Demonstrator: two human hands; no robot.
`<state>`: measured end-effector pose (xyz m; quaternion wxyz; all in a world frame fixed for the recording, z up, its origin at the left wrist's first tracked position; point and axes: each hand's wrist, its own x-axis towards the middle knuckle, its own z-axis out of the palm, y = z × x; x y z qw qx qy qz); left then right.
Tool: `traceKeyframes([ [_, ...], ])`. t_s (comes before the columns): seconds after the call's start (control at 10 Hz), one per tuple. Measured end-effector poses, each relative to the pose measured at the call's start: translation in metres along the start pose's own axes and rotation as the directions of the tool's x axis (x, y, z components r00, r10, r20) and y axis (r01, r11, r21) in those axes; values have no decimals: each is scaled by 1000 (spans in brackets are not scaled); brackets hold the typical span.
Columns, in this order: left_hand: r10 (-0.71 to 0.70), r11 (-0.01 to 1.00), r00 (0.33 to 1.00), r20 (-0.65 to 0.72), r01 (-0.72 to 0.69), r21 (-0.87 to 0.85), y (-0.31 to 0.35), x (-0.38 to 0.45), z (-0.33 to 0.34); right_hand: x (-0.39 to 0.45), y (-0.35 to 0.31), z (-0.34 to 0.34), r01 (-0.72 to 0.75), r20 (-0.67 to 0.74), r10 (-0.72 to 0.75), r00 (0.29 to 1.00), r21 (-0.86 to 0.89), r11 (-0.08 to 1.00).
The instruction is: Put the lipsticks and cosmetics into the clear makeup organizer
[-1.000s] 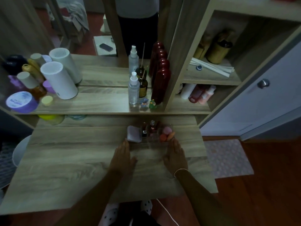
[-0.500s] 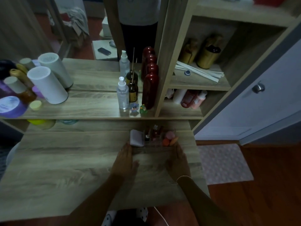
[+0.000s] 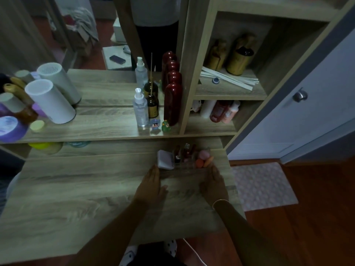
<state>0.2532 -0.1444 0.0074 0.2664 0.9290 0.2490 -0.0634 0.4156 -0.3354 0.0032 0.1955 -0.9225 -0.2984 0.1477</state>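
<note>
The clear makeup organizer stands near the back right of the wooden desk. It holds a lilac compact at its left, several dark red lipsticks in the middle, and pink and orange sponges at its right. My left hand lies flat on the desk, its fingertips at the organizer's near left corner. My right hand lies flat with its fingertips at the near right corner. Neither hand wraps around anything.
A shelf above the desk carries a spray bottle, a tall dark red bottle, two small figurines, a white cylinder and several jars at the left. A mirror stands behind. Side cubbies hold more bottles. The desk's right edge is close to my right hand.
Both hands stay flat at the organizer's near corners. The view has shifted a little to the right and closer; nothing was picked up or let go.
</note>
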Motion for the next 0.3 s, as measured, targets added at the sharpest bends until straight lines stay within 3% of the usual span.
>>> traceKeyframes([
  [0.1, -4, 1000, 999, 49, 5, -7, -1, -1, -8, 0, -5, -4, -19, 30, 19, 999, 3, 1000],
  [0.3, 36, 999, 998, 55, -34, -31, -10, 2, -19, -21, -2, 6, -52, -59, 52, 997, 2, 999],
])
